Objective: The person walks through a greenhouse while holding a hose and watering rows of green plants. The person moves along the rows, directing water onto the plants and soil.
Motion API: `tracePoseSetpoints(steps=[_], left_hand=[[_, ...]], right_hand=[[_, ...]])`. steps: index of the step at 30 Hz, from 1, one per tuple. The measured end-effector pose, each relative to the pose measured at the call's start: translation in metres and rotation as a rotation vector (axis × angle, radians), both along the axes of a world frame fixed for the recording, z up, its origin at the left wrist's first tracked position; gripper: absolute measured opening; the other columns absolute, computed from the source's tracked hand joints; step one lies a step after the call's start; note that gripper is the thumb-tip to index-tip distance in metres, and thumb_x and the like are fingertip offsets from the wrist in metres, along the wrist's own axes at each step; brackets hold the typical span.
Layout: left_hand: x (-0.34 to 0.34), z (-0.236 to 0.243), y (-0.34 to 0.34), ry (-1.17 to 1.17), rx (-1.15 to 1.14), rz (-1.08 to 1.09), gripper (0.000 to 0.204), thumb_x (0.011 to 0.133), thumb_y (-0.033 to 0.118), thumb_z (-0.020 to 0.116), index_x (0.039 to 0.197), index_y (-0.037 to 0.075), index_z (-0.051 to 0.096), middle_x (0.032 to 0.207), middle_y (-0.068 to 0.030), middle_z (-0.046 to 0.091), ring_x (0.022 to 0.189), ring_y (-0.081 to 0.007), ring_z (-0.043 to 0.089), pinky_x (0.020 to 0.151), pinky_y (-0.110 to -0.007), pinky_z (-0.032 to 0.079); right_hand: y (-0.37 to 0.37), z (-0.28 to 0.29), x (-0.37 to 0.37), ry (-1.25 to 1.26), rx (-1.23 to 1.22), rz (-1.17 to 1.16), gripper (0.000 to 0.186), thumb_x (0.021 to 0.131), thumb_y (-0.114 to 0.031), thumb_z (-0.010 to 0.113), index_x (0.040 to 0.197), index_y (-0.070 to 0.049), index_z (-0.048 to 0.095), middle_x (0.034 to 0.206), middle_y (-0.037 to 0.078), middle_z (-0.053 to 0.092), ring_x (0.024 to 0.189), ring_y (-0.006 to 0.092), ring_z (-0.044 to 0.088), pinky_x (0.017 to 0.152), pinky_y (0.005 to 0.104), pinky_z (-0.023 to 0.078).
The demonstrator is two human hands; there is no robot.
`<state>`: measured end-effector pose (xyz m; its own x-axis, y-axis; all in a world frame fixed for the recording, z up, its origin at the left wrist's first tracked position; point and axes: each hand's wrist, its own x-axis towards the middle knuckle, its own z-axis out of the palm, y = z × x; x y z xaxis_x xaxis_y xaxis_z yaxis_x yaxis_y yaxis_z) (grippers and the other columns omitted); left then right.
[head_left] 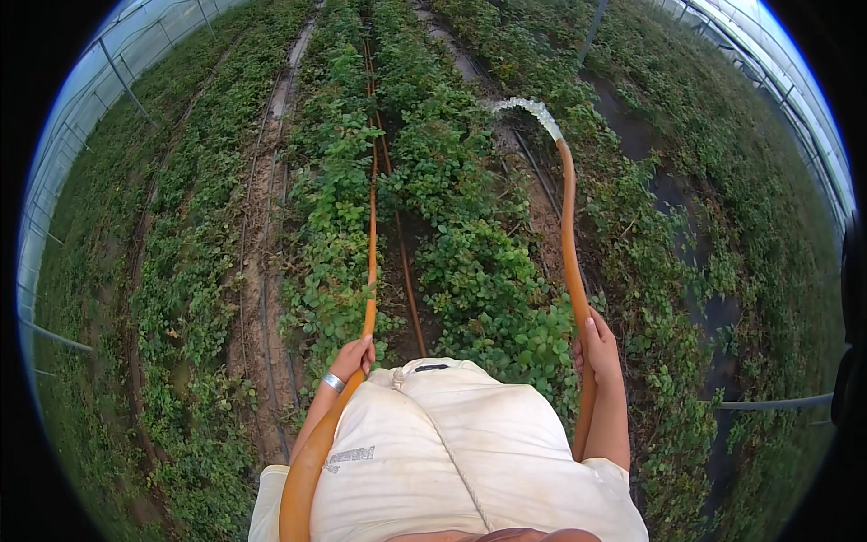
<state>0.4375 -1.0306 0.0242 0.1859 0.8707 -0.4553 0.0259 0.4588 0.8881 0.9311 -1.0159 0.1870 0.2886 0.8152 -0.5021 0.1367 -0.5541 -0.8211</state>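
Observation:
An orange hose point(571, 235) rises past my right side, and my right hand point(600, 345) is closed round it. From its far end a stream of water point(533, 108) arcs up and over to the left, falling toward the plants. My left hand point(352, 356), with a silver band on the wrist, grips another stretch of orange hose point(372, 262). That stretch runs from low on my left side forward along the row between the plants. Whether both stretches belong to one hose cannot be seen here.
Leafy green plant rows point(479, 253) stretch away on both sides. Bare soil paths point(262, 298) with thin dark pipes lie between them. A second orange length point(411, 289) lies on the ground ahead. Metal posts point(126, 81) and a grey bar point(775, 403) stand toward the sides.

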Motion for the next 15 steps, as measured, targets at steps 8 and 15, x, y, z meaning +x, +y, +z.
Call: tracePoseSetpoints(steps=[8,15], left_hand=[[-0.008,0.002,-0.004,-0.044,-0.02,0.008,0.052,0.104,0.045,0.044,0.072,0.006,0.058,0.06,0.0001,0.056,0.045,-0.0084,0.051,0.046,-0.022,0.043],[-0.024,-0.002,-0.005,-0.036,-0.032,-0.051,0.052,0.103,0.046,0.045,0.072,0.006,0.058,0.06,-0.0001,0.055,0.044,-0.0088,0.051,0.045,-0.023,0.043]], right_hand=[[-0.006,0.01,-0.011,-0.017,0.012,-0.013,0.045,0.105,-0.032,0.043,0.149,-0.018,0.044,0.065,0.002,0.053,0.047,0.011,0.05,0.045,0.0289,0.045],[-0.054,-0.005,-0.018,-0.008,-0.053,-0.063,0.046,0.105,-0.033,0.045,0.149,-0.02,0.043,0.065,0.002,0.053,0.048,0.0109,0.05,0.045,0.0285,0.044]])
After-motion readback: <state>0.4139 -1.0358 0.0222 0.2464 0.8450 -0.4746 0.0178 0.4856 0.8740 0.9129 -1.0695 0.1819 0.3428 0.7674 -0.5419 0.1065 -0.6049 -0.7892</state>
